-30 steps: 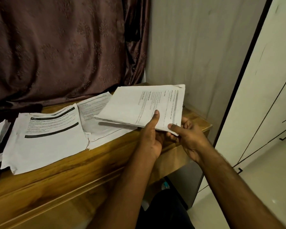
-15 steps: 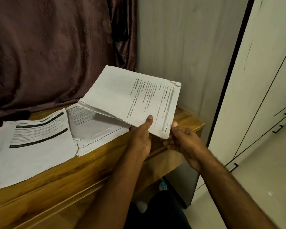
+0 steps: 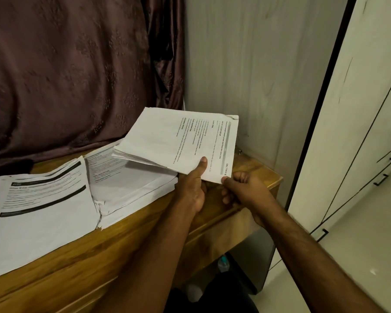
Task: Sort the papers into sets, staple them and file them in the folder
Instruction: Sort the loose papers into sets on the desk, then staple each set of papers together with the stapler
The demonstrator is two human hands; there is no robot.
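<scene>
Above wooden desk (image 3: 145,240) — paper sheaf (image 3: 178,138); both hands pinching

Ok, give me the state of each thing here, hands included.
Held paper stack: lifted, tilted, sheets fanned at the left edge.
Left hand: grips the stack, thumb on top.
Right hand: pinches the stack's corner.
Two paper piles: flat on the wooden desk.

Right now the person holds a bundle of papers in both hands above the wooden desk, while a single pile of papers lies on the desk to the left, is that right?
Not quite. The head view shows two piles on the wooden desk: one pile at the left and another pile beside it. The left hand and right hand do hold the bundle.
</scene>
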